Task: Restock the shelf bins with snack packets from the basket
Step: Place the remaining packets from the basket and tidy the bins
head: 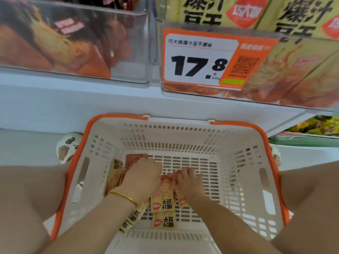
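A white slotted basket (238,143) with orange handles sits below me between my knees. Several small yellow-and-orange snack packets (162,205) lie on its floor at the left and middle. My left hand (142,177), a gold bangle on its wrist, reaches down with fingers curled round packets at the left. My right hand (189,182) lies beside it, fingers bent over the top of the middle packets. Above, a clear shelf bin (275,92) at the right holds matching yellow packets behind an orange price tag (200,59) reading 17.8.
A second clear bin (143,52) at upper left holds darker orange packets. The white shelf edge (73,101) runs across above the basket. My knees (31,189) flank the basket, and a patterned shoe (67,147) shows on the floor at left. More goods sit on a lower shelf (315,127).
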The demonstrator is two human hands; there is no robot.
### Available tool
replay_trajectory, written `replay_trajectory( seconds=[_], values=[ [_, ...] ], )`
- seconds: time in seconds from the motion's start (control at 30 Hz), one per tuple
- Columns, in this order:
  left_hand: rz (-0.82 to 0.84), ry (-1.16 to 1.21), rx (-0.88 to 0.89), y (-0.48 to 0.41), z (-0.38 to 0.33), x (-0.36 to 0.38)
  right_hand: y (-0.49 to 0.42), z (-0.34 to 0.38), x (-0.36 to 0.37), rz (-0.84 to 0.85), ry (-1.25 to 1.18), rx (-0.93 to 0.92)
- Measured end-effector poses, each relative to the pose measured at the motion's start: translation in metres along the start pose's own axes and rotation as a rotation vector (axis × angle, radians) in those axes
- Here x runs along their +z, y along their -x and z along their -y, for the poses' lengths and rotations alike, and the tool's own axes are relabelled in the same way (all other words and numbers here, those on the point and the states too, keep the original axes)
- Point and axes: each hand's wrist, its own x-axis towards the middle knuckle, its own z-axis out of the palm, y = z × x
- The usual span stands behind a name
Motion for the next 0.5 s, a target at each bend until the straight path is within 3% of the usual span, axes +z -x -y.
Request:
replay_trajectory(
  seconds=[0.27,0.37,0.5],
  values=[
    [-0.012,0.031,0.002,0.006,-0.004,-0.004,0.012,-0.008,0.01,0.052,-0.052,0.074],
    [0.008,0.007,-0.003,0.005,-0.003,-0.002,0.013,-0.018,0.004,0.139,-0.409,0.128],
    [0.029,0.114,-0.072,-0.002,-0.005,-0.001,0.025,-0.048,-0.051,0.207,-0.74,0.033]
  ],
)
